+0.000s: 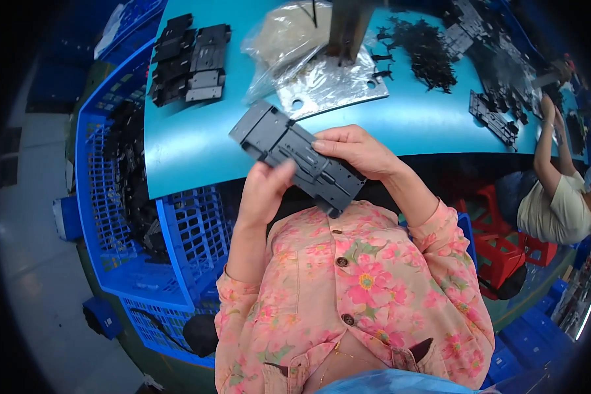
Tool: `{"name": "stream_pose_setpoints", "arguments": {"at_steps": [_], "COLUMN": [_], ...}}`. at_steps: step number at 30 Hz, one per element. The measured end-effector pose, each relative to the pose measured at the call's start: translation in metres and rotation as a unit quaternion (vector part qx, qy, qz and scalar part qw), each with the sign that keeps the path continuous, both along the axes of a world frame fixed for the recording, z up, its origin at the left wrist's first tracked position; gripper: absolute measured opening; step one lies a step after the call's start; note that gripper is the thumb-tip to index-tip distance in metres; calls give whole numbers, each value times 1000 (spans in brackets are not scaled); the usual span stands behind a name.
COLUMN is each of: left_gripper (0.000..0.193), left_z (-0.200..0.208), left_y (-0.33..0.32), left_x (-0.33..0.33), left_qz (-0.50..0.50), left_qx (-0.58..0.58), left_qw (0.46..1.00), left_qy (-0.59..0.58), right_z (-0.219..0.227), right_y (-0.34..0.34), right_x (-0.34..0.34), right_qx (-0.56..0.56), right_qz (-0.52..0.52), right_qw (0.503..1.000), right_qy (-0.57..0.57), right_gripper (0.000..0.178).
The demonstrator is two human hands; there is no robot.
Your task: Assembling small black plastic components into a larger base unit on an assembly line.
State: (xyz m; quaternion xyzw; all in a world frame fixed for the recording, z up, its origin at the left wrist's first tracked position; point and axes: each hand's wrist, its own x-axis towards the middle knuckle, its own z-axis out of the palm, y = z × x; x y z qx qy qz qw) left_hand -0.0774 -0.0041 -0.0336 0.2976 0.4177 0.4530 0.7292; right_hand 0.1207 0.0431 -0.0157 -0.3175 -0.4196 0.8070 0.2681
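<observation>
A dark grey moulded plastic chassis part [299, 155], long and flat with raised ribs, is tilted between my two hands in front of my chest, just off the table's near edge. My left hand [267, 186] grips its lower left side, the fingers partly hidden beneath and slightly blurred. On the upper right edge, my right hand [356, 150] presses its thumb on the top face while the other fingers go underneath. Beyond it, a metal plate with round holes [328, 85] lies on the table under an upright metal post [348, 33].
Similar black chassis parts [207, 59] lie at the table's [197, 144] far left. A blue crate [121, 282] full of black parts stands at left. A clear plastic bag [282, 33] and small black pieces [430, 56] lie farther back. Another person [555, 203] works at right near red stools [496, 249].
</observation>
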Motion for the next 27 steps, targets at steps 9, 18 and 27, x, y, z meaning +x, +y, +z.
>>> {"name": "stream_pose_setpoints", "arguments": {"at_steps": [9,18,27], "left_gripper": [62,82,70], "left_z": [13,22,-3], "left_y": [5,16,19], "left_x": [16,39,-5], "left_qz": [-156,-250,36], "left_qx": [-180,-120,-21], "left_qw": [945,938,966], "left_qy": [-223,-207,-255], "right_z": [23,13,-33], "right_y": [6,1,48], "right_x": [28,47,157], "right_qx": [232,562,465], "right_qz": [191,27,-380], "right_qw": [952,799,542], "right_qy": [-65,-214,-588], "right_gripper": [22,24,19]}}
